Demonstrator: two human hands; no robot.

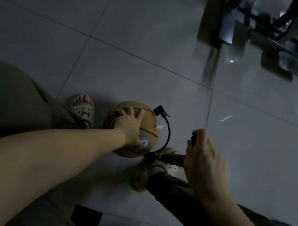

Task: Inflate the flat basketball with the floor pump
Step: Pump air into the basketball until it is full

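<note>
My left hand lies spread atop the basketball, likely soft and light; right of it, my right hand curls round the stiff pump handle.

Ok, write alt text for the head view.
Seen from above, a person's left hand rests on a tan basketball on a tiled floor while the right hand grips the floor pump. Its black hose curves beside the ball.
</note>
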